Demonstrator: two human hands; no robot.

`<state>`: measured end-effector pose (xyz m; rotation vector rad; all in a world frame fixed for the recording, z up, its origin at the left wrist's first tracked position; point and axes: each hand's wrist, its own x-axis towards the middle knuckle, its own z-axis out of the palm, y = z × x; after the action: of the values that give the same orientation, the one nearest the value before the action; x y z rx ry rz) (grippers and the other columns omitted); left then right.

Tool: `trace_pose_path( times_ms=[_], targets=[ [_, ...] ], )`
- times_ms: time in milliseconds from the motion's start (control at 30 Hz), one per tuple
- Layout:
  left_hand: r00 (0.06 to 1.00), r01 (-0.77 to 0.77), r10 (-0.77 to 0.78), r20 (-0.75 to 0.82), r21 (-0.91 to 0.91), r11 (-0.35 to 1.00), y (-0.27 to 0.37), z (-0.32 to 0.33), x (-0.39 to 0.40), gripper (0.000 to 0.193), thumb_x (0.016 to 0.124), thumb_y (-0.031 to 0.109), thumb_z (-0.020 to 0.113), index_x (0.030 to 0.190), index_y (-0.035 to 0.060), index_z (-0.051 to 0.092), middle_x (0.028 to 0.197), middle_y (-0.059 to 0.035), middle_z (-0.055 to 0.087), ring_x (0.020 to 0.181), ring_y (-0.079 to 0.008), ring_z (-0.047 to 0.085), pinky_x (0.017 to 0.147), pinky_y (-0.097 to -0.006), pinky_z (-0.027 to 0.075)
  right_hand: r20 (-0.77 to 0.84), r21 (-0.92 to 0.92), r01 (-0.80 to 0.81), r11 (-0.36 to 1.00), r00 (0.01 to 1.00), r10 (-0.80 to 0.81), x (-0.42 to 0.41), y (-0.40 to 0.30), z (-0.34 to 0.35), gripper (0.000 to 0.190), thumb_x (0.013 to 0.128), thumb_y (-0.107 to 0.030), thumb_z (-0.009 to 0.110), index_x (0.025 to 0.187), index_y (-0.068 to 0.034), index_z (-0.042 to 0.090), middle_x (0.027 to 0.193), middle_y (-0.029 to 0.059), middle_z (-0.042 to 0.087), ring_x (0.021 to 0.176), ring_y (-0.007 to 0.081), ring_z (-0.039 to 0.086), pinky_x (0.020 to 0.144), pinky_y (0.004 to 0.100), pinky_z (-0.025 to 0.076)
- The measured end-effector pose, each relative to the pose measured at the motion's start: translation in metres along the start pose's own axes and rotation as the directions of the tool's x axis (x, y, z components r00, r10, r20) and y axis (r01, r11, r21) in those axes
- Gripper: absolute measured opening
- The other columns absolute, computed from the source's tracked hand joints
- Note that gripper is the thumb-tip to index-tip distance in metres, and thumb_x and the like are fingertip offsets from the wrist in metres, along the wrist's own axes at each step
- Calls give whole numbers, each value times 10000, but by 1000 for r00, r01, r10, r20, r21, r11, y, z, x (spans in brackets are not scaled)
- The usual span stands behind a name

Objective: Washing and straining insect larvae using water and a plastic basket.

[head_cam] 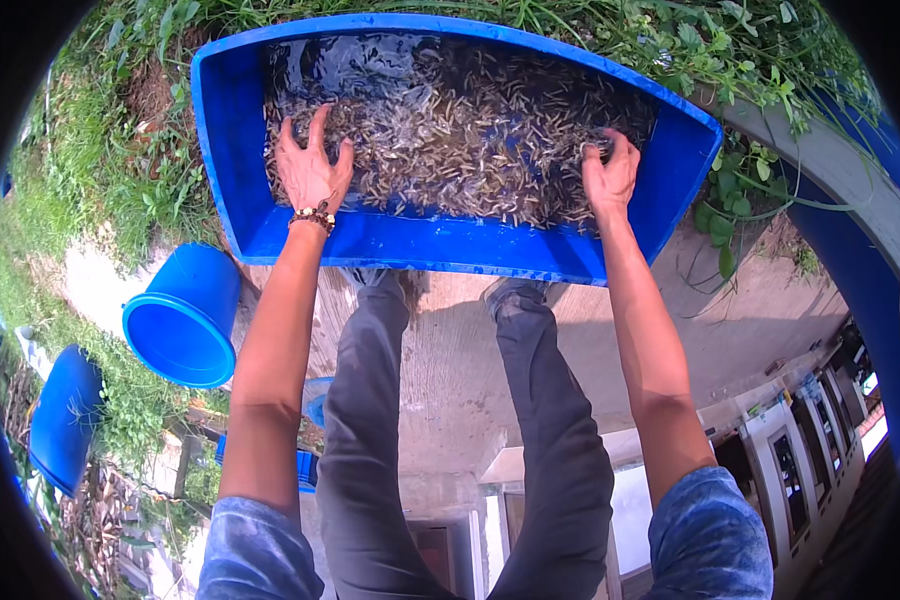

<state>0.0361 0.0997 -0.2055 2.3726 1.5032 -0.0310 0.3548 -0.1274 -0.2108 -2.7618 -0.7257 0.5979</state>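
A blue plastic tub (pixel 435 247) lies before me, holding shallow water crowded with small, slender, pale-brown creatures (pixel 450 142). They look like fish fry, though the blur leaves their kind uncertain. Over the tub's left part, my left hand (pixel 315 165) is spread, fingers apart, low over the wet mass. A beaded bracelet (pixel 315 216) circles that wrist. My right hand (pixel 613 172) is at the tub's right end, thumb and fingers curved with a gap between them. I see nothing held in either hand. Whether the fingertips touch the water is hard to tell.
A blue bucket (pixel 214 289) lies tipped at left, with a blue drum (pixel 64 420) farther out. Grass and weeds (pixel 105 165) edge the concrete ground (pixel 450 360) where my feet stand. At right curves a large blue tank (pixel 847 262). A building (pixel 787 465) stands lower right.
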Motion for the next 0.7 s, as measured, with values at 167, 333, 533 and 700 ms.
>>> trace_pose_path(
  times_ms=[167,333,533,700],
  targets=[
    [766,641,-619,174,-144,754,-45,53,-1,645,877,540,459,1296,53,517,1147,-298,582,1122,-449,526,985,-469,391,194,168,-471,866,877,439,-23,-19,65,523,885,-440,449,1160,-14,574,1140,285,597,1082,449,559,938,485,429],
    [764,628,-466,446,-348,696,36,111,-48,549,938,520,375,1061,45,623,1027,-244,636,977,-430,582,852,-462,433,564,470,-708,527,700,437,-55,-36,113,397,874,-316,483,1017,15,647,1033,164,663,978,304,622,821,416,463],
    [656,755,-252,712,-625,198,96,112,-73,376,970,389,471,837,66,609,636,-21,551,548,-152,494,533,-310,397,926,377,-926,7,377,0,-66,-78,91,290,982,-297,396,913,-87,586,809,72,614,676,195,581,589,359,498],
    [467,861,6,884,-453,-230,110,27,-63,374,993,403,444,731,140,489,545,60,399,427,-53,336,386,-231,235,907,289,-953,-90,303,-293,-69,-100,30,330,986,-309,472,705,-146,415,558,-64,300,432,44,259,371,198,201]
  ],
)
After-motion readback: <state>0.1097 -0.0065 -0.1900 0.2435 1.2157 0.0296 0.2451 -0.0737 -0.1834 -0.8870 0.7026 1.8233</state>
